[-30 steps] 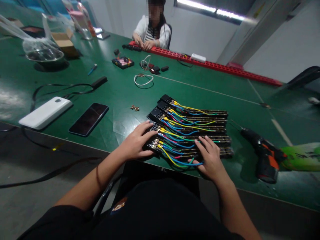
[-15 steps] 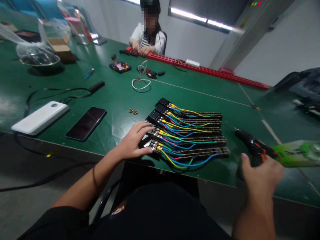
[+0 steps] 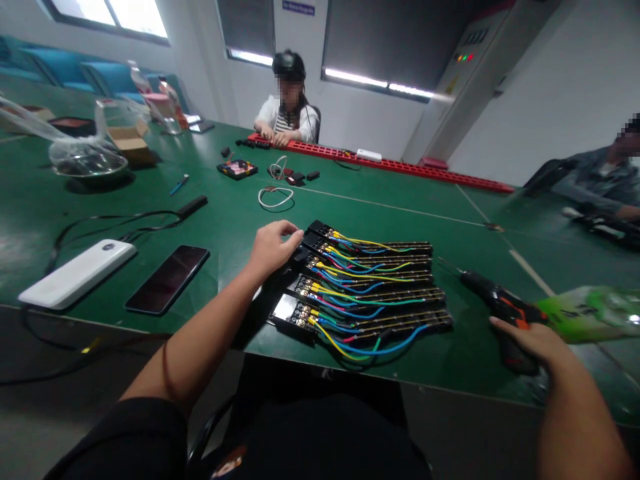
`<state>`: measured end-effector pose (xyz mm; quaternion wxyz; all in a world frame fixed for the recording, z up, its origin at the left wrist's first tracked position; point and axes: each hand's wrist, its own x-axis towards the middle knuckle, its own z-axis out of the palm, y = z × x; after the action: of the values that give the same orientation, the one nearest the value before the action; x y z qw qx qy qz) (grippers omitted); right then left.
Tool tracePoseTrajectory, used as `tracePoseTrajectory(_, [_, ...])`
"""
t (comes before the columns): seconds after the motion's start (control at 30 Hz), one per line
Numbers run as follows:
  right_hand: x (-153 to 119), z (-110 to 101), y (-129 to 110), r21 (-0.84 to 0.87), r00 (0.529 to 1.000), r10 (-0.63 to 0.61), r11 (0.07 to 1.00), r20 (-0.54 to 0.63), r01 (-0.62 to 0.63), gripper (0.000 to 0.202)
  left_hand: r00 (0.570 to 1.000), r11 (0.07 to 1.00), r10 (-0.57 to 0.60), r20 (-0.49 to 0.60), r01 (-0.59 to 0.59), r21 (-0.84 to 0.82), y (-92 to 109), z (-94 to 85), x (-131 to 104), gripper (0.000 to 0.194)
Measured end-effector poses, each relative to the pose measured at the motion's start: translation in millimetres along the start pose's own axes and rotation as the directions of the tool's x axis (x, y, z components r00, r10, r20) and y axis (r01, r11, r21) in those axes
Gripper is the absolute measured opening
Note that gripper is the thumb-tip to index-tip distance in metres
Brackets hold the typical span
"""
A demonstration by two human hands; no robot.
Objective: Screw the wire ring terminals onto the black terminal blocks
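Several black terminal blocks (image 3: 293,308) lie side by side on the green table, joined by yellow, blue, green and red wires to long dark strips (image 3: 400,319). My left hand (image 3: 274,248) is at the left ends of the farther blocks, its fingers curled and the thumb and forefinger tips close together. What lies between those tips, if anything, is hidden. To the right of the strips, my right hand (image 3: 543,347) is closed around the handle of a black and orange power screwdriver (image 3: 500,300), whose thin bit points left toward the strips.
A phone (image 3: 167,280) and a white power bank (image 3: 77,273) with black cables lie left. A green bottle (image 3: 585,313) lies beyond the screwdriver. White cable (image 3: 276,198), a long red perforated rail (image 3: 400,163) and a seated person (image 3: 287,110) are across the table; another person sits far right.
My left hand has moved from the near blocks to the far ones, its fingers curling. My right hand has settled around the screwdriver handle. The view has tilted up.
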<state>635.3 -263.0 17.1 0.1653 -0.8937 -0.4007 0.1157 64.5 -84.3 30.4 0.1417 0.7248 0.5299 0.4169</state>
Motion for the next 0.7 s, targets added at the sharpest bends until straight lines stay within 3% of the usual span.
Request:
tracePoseTrajectory(0.1, [11, -6, -7, 0.04, 0.976, 0.207, 0.977, 0.068, -0.21, 0.039, 0.991, 0.99, -0.134, 0.03, 0.135, -0.036, -14, 16.5, 9, 0.032])
tracePoseTrajectory(0.2, [14, -13, -6, 0.179, 0.937, 0.321, 0.922, 0.141, -0.343, 0.031, 0.985, 0.988, -0.127, 0.118, 0.136, -0.072, -27, 24.7, 8, 0.03])
tracePoseTrajectory(0.3, [2, -19, -4, 0.308, 0.9, 0.366, 0.85, 0.236, -0.426, 0.028, 0.96, 0.991, 0.007, 0.28, 0.032, -0.133, -37, 23.4, 5, 0.034])
tracePoseTrajectory(0.37, [-13, -22, -6, 0.375, 0.895, 0.391, 0.814, 0.213, -0.444, 0.031, 0.924, 0.979, 0.164, 0.346, -0.11, -0.171, -39, 18.7, 4, 0.035])
tracePoseTrajectory(0.43, [-29, -23, -12, 0.481, 0.901, 0.402, 0.766, 0.16, -0.427, 0.033, 0.871, 0.95, 0.305, 0.386, -0.252, -0.183, -38, 12.9, 3, 0.032])
tracePoseTrajectory(0.53, [-46, -22, -25, 0.657, 0.903, 0.428, 0.671, 0.034, -0.342, 0.039, 0.803, 0.909, 0.415, 0.428, -0.388, -0.153, -35, 5.1, 1, 0.03])
tracePoseTrajectory(0.63, [-53, -17, -38, 0.808, 0.939, 0.327, 0.58, -0.11, -0.107, 0.037, 0.748, 0.861, 0.496, 0.441, -0.489, -0.139, -32, 0.6, -3, 0.029])
tracePoseTrajectory(0.7, [-57, -15, -46, 0.766, 0.942, 0.158, 0.629, -0.295, 0.134, 0.025, 0.714, 0.827, 0.539, 0.447, -0.548, -0.121, -31, -0.9, -5, 0.028])
